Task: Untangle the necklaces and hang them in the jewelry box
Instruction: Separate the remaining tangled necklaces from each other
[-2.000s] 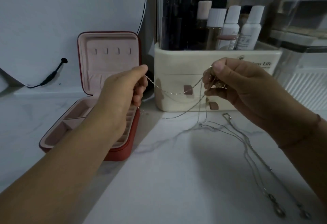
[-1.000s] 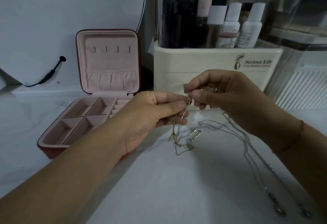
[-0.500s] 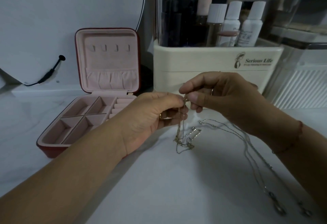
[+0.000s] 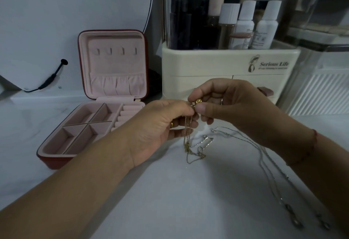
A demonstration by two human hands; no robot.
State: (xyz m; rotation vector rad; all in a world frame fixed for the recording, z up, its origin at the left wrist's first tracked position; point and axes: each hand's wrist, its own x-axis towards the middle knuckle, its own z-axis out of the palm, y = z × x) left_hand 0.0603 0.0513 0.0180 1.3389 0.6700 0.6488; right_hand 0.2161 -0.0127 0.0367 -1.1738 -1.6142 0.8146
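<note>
Left hand (image 4: pixel 164 123) and right hand (image 4: pixel 232 106) meet fingertip to fingertip above the table (image 4: pixel 170 201). Both pinch the top of the gold necklace (image 4: pixel 187 134). The chain hangs near vertical from the pinch, its lower end coiled on the tabletop. Silver necklaces (image 4: pixel 264 163) lie flat, long axis running diagonally from beside the coil to the near right, pendants at the near end. Jewelry box (image 4: pixel 113 64) stands open at left, lid upright.

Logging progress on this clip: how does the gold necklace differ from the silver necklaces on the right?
The gold necklace is pinched at its top by the left hand and right hand and hangs down; the silver necklaces lie flat on the table. Gold bunches at its lower end; silver stretches out long. Neither hangs in the jewelry box.
</note>
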